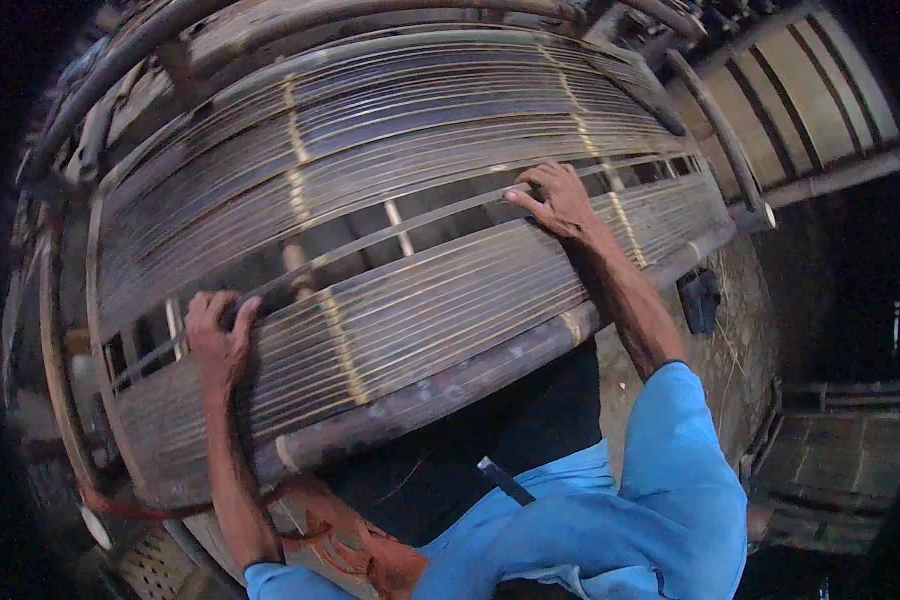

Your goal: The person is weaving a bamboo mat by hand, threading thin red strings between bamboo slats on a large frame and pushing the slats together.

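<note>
A wide bamboo slat bed (450, 290) spreads in front of me, its thin strips bound crosswise by pale lashings (298, 180). One loose bamboo slat (410, 222) lies lengthwise in the open gap between the far and near groups of strips. My left hand (220, 335) is at the slat's left part, fingers curled over it and thumb standing apart. Farther right, my right hand (560, 200) grips the same slat, thumb on the near side and fingers bent over the far side. The undersides of both hands' fingers are hidden.
A thick bamboo pole (440, 400) forms the near edge, close to my body. Upright poles (55, 350) stand at the left, with more rails behind. Another slatted panel (810, 90) is at the far right. A reddish-brown strap (360, 540) lies low by my left forearm.
</note>
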Demonstrator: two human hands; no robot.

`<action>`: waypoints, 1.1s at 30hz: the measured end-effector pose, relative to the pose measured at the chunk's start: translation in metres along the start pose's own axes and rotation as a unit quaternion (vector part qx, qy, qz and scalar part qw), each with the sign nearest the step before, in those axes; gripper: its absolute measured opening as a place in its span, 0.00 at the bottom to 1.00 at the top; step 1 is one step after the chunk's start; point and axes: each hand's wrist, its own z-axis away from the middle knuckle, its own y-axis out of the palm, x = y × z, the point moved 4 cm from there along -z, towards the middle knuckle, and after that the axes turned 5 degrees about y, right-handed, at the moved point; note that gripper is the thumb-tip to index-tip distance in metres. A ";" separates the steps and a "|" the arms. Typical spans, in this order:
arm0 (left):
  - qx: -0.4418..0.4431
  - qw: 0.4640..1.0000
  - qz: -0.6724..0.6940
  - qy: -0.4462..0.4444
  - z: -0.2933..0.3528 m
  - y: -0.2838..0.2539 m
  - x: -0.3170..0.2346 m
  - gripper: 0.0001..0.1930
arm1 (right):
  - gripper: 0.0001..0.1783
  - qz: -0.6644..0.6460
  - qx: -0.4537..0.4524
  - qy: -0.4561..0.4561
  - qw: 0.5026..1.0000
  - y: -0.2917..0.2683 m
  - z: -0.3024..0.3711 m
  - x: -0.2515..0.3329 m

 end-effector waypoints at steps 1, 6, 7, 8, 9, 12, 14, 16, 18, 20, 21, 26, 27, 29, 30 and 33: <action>0.014 1.000 -0.020 0.005 -0.004 0.005 -0.001 0.13 | 0.25 -0.007 0.015 0.006 1.000 -0.007 0.007 -0.014; -0.005 0.998 -0.040 0.041 0.006 0.005 0.013 0.10 | 0.30 0.012 -0.006 0.016 1.000 -0.007 0.014 0.002; -0.011 0.999 -0.044 0.028 0.008 0.000 0.012 0.10 | 0.31 -0.001 0.026 0.036 0.999 -0.011 0.016 0.003; -0.021 0.998 -0.048 0.030 0.016 -0.003 0.021 0.11 | 0.32 -0.016 0.056 0.052 0.997 -0.015 0.016 0.009; -0.031 0.998 -0.052 0.035 0.016 -0.003 0.024 0.12 | 0.32 -0.006 0.047 0.062 0.997 -0.020 0.019 0.008; 0.013 0.997 -0.074 -0.004 0.020 -0.003 0.009 0.12 | 0.31 -0.008 0.042 0.047 0.998 -0.027 0.028 0.006; 0.049 0.996 -0.045 -0.056 0.027 -0.009 0.027 0.12 | 0.29 -0.007 0.103 0.048 0.994 -0.024 0.011 0.018; 0.012 0.992 -0.033 -0.123 0.046 -0.021 0.064 0.13 | 0.27 -0.072 0.044 0.027 0.996 -0.011 -0.003 0.028; -0.013 0.983 0.007 -0.182 0.046 -0.044 0.057 0.13 | 0.21 -0.144 -0.012 -0.009 0.990 -0.001 -0.012 0.035; -0.032 0.994 -0.026 -0.103 0.033 -0.032 0.046 0.13 | 0.15 -0.213 0.046 0.052 0.975 0.004 0.005 0.004; -0.035 0.995 -0.008 -0.095 0.029 -0.040 0.062 0.15 | 0.14 -0.179 0.050 0.060 0.981 0.000 0.008 -0.001; -0.058 0.983 -0.115 -0.134 0.063 -0.066 0.130 0.18 | 0.16 -0.204 0.070 0.130 0.968 -0.006 0.018 0.009; -0.061 0.980 -0.117 -0.151 0.076 -0.074 0.145 0.19 | 0.17 -0.176 0.105 0.154 0.967 -0.005 0.011 0.011; -0.061 0.978 -0.110 -0.168 0.092 -0.078 0.158 0.19 | 0.19 -0.139 0.141 0.183 0.963 -0.007 0.005 0.014; -0.029 0.975 -0.152 -0.159 0.089 -0.073 0.148 0.20 | 0.21 -0.128 0.182 0.214 0.951 -0.007 0.005 0.012; -0.011 0.967 -0.206 -0.147 0.079 -0.069 0.125 0.20 | 0.27 -0.104 0.255 0.236 0.932 -0.009 0.006 0.009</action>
